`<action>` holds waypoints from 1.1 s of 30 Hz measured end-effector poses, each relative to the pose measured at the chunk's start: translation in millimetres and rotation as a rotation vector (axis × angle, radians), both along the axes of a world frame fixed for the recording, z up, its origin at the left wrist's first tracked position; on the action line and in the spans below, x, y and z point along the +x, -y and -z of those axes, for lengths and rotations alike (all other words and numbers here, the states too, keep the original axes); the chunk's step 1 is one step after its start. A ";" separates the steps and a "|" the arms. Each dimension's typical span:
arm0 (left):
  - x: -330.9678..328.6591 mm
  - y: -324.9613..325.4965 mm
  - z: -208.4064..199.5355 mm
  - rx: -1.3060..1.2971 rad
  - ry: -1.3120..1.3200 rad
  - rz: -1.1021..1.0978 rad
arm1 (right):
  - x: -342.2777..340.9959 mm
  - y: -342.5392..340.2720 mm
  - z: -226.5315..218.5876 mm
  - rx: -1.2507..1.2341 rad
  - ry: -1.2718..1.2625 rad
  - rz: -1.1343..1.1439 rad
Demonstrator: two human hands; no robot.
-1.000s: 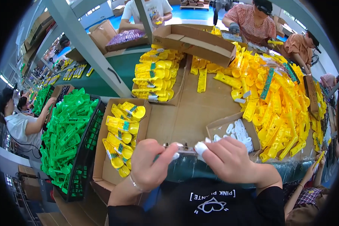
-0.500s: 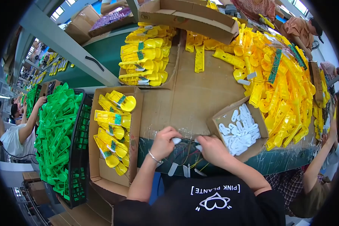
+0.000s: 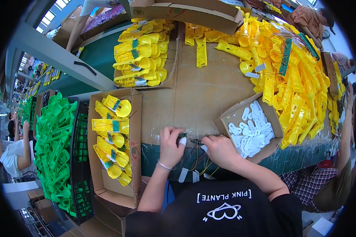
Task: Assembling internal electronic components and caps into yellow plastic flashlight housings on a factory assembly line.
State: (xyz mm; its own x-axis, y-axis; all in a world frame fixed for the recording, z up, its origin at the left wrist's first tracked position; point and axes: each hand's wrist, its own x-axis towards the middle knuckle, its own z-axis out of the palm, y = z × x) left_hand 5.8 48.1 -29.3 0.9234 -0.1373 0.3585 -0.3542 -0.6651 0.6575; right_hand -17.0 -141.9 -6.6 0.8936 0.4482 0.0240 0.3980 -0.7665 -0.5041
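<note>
My left hand [image 3: 171, 147] is closed at the table's near edge, pinching a small dark green piece [image 3: 182, 135] that looks like a circuit board. Close by on the right, my right hand [image 3: 221, 151] has its fingers pressed together beside a thin dark part [image 3: 195, 141]; what exactly they pinch is too small to tell. White covers sit on both thumb tips. Thin yellow and dark wires [image 3: 205, 169] hang below my hands, and small white tabs [image 3: 183, 175] dangle in front of the edge.
White oval pieces fill a cardboard box [image 3: 269, 149] at my right, before a heap of yellow plastic parts [image 3: 296, 91]. Leftward stand a carton [image 3: 136, 170] of wired yellow parts and a black crate [image 3: 81, 158] of green parts. Another yellow stack [image 3: 140, 55] lies behind. Other people work around.
My left hand has turned and its fingers have lifted, baring the dark green piece. My right hand remains close by. The whole view has shifted slightly.
</note>
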 end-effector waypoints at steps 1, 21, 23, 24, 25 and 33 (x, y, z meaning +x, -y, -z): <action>1.5 3.7 -10.8 -0.007 0.000 0.003 | 1.7 1.9 1.0 0.019 0.017 0.002; 5.6 -12.2 -13.1 -0.403 -0.142 0.132 | 26.6 6.6 -30.6 0.177 0.143 0.034; 6.7 -11.8 -14.8 -0.395 -0.051 0.140 | 22.8 11.0 -29.4 0.043 0.159 -0.014; 5.8 -11.1 -15.2 -0.393 -0.052 0.141 | 22.5 9.6 -29.1 0.045 0.159 -0.013; 4.1 -9.9 -15.2 -0.376 -0.077 0.133 | 22.4 7.1 -28.4 0.034 0.206 0.022; -6.5 -1.9 -28.9 -0.307 -0.222 0.177 | 22.0 7.2 -26.4 0.040 0.256 -0.052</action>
State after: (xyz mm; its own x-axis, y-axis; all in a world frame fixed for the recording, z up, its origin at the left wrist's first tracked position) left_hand -0.7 50.0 -0.4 0.9546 -0.2188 0.2023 -0.2727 -0.3679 0.8889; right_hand 5.0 -149.1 19.8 0.8321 0.4871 0.2653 0.5546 -0.7232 -0.4116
